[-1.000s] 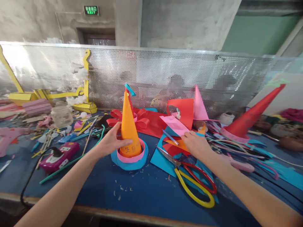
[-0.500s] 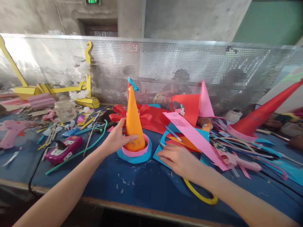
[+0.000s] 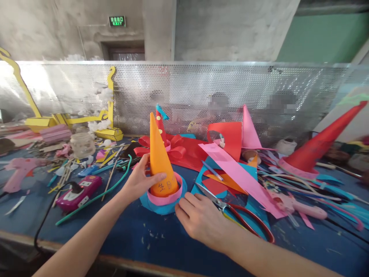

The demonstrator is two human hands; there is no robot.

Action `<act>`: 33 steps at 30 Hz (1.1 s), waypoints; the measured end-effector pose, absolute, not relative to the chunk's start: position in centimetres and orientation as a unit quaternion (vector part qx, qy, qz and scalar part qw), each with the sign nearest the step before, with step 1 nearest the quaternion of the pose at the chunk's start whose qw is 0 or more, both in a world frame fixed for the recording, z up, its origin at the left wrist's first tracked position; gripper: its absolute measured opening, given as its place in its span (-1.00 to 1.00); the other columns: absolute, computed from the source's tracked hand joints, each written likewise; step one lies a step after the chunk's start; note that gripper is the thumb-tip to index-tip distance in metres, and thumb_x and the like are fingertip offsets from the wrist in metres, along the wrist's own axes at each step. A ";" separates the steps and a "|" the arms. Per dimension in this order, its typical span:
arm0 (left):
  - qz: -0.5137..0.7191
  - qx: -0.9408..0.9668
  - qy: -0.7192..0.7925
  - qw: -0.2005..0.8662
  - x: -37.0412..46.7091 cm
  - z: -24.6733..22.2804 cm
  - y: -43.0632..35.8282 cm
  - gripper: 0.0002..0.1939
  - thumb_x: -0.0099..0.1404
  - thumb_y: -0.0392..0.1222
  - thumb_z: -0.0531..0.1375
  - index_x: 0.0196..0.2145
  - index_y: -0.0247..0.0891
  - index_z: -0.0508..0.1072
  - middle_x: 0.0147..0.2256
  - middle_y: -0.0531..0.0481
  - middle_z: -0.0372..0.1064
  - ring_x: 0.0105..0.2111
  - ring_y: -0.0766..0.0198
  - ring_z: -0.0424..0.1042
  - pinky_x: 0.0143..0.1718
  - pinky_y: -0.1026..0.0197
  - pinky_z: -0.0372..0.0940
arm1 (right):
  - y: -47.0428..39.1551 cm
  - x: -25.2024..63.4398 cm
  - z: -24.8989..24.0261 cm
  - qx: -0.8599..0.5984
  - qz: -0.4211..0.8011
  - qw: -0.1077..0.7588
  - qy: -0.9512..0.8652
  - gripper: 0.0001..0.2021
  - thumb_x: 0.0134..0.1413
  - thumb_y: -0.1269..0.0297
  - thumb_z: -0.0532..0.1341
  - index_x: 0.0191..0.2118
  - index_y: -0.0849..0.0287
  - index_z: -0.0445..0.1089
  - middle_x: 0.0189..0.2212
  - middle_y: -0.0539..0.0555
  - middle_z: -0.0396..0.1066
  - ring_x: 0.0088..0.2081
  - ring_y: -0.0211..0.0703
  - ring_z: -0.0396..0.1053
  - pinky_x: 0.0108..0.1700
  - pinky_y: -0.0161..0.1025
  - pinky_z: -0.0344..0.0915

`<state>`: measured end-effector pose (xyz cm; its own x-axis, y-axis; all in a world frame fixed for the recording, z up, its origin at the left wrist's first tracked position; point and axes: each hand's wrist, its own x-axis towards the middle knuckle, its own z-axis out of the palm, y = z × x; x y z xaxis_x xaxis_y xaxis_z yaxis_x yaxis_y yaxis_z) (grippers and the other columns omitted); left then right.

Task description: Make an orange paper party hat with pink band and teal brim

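Orange cone (image 3: 160,165): smooth sheet rolled to a tall point, dark handwriting across its lower front, tip leaning a touch left.
Pink band (image 3: 165,200): a curved strip, and it rings the cone's foot.
Blue brim (image 3: 158,209): a creased, rounded ring outside the pink, down on the dark blue table (image 3: 138,242).
Left hand (image 3: 141,177): grasping the cone, thumb across its front, fingers round its left side!
Right hand (image 3: 198,217): fingers bent at the right edge of the brim; pinching or merely touching, I can't tell.
Cone's place: inside the left-hand grip, point well above the thumb, foot below it within the band.
Scissors (image 3: 220,204): one pair, metal blades just beyond the right hand, red handle in plain sight, yellow one mostly hidden by the wrist.
Pink strip (image 3: 233,171): one, long and flat, slanting away beyond the right hand.
Cones: four! The orange; a red spotted cone (image 3: 160,124) behind the grip; a pink cone (image 3: 250,130) farther right; a plain red cone (image 3: 323,144) rightmost.
Glue guns: two, pink, one (image 3: 20,173) well left of the grip, another (image 3: 305,207) right of the right hand.
Power strip (image 3: 79,194): one, glossy purple, left of the left hand.
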<state>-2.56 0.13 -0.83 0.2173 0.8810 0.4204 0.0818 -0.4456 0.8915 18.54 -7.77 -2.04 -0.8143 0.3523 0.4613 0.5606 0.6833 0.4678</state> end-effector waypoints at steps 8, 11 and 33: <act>0.516 0.679 0.346 0.392 -2.2 -0.7 -0.5 -0.39 0.10 0.02 0.35 0.01 -0.25 0.25 -0.11 -0.11 0.38 -0.10 0.06 0.43 -0.10 0.05 0.38 | -8.3 18.4 -2.8 -0.257 -0.351 0.200 -0.878 -0.76 0.11 0.57 0.03 -0.50 0.18 0.27 -0.55 0.07 0.24 -0.48 -0.11 0.18 -0.51 -0.16 -0.08; 0.499 0.694 0.330 0.402 -2.2 -0.5 -0.6 -0.38 0.15 0.01 0.32 0.08 -0.26 0.24 -0.01 -0.16 0.37 -0.04 0.04 0.42 -0.06 0.04 0.36 | -8.3 18.3 -3.2 -0.262 -0.363 0.198 -0.872 -0.76 0.10 0.59 0.01 -0.48 0.19 0.28 -0.55 0.07 0.23 -0.48 -0.11 0.19 -0.51 -0.16 -0.08; 0.509 0.705 0.357 0.341 -2.0 -1.7 0.3 -0.32 0.12 -0.04 0.33 0.14 -0.22 0.20 0.08 -0.18 0.34 0.04 0.04 0.40 0.02 -0.04 0.38 | -8.0 17.4 -4.3 -0.322 -0.306 0.153 -0.883 -0.84 0.10 0.57 0.06 -0.36 0.24 0.34 -0.45 0.13 0.35 -0.39 -0.03 0.30 -0.53 -0.18 0.06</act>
<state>-2.01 0.34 -1.68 0.2272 0.8512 0.4732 0.1564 -0.5114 0.8450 17.38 -8.05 -4.29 -0.7460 0.4739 0.4678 0.6618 0.6056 0.4419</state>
